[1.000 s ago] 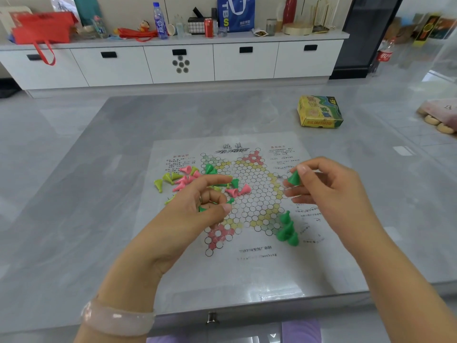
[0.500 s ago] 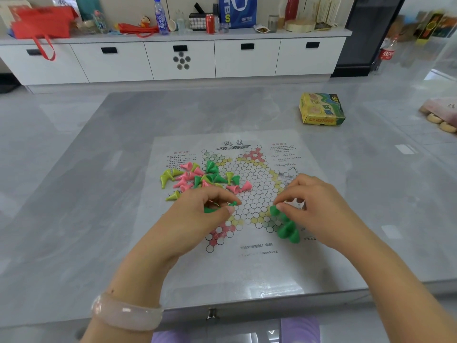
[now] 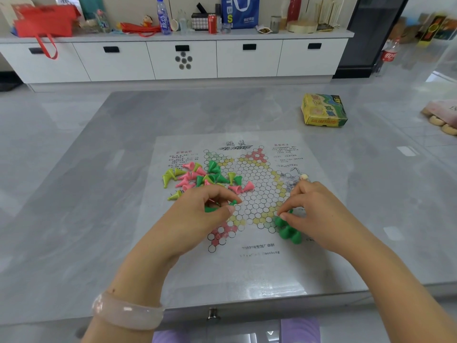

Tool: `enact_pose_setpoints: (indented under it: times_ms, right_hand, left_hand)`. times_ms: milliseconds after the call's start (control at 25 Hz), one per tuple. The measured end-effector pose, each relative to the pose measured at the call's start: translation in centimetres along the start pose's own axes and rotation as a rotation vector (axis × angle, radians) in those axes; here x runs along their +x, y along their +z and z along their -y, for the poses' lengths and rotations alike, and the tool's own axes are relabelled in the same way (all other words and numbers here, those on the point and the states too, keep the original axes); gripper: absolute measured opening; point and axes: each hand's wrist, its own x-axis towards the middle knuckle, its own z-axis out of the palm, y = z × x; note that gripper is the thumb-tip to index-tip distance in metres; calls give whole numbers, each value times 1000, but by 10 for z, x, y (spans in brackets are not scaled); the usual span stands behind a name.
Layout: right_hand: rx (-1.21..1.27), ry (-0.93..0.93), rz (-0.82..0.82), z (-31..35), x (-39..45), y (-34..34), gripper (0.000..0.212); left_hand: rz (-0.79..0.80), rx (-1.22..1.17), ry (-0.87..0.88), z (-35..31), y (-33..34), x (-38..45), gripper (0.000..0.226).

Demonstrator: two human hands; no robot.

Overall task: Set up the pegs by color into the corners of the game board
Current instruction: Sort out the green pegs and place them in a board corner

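Note:
A paper game board (image 3: 249,194) printed with a star of circles lies flat on the grey table. A mixed heap of pink, dark green and yellow-green pegs (image 3: 202,178) lies on its upper left part. Several dark green pegs (image 3: 288,230) stand upright in the lower right corner of the star. My left hand (image 3: 210,209) is curled around a few green pegs beside the heap. My right hand (image 3: 309,206) pinches a green peg at the top of the standing green group.
A yellow and green game box (image 3: 324,110) lies at the table's far right. A small beige bead (image 3: 304,177) rests on the board just beyond my right hand. White cabinets (image 3: 183,58) with bottles and bags run along the back. The table's front edge (image 3: 212,310) is near me.
My right hand carried a green peg from above the board down to the standing green group at the lower right corner. My left hand stayed closed on its green pegs.

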Motion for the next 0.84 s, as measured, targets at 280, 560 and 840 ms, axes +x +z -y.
enact_pose_setpoints:
  times_ms: [280,560,840]
  right_hand:
    - [-2,-12,14,-1,1,1,15]
    - [83,-62,-85,2,-3,-7,18]
    - [481,-172,-61,37,-6,-4,11]
  left_hand:
    - [-10,-9,-2,0,0,0,21]
    - [-17,-47,17,2,3,3,25]
    - [-7,-164,5,1,14,6,27]
